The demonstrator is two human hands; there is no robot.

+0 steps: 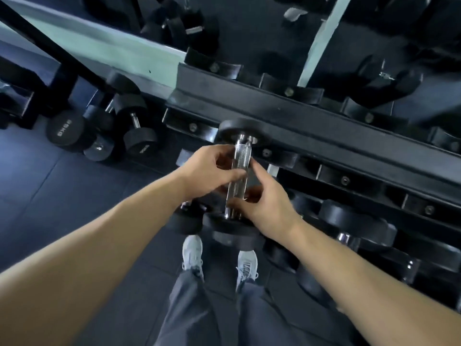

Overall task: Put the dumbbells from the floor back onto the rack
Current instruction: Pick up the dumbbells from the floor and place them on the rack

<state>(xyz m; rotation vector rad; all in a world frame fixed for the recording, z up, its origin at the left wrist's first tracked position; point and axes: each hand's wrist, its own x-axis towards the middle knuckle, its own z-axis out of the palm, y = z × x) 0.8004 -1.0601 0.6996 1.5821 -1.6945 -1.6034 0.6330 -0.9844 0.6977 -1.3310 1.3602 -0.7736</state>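
Dark gym floor (37, 186) with a few dumbbells (99, 131) left lying at the far left, so the job's only partway done. Left hand (212, 171) and right hand (264, 206) both loosely curl round one dumbbell (238, 171), chrome knurled handle and black round ends, far end resting on the rack (324, 126).

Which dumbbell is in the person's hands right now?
The dumbbell with the knurled chrome handle at frame centre, held by both hands in front of the rack; the floor dumbbells at left lie untouched.
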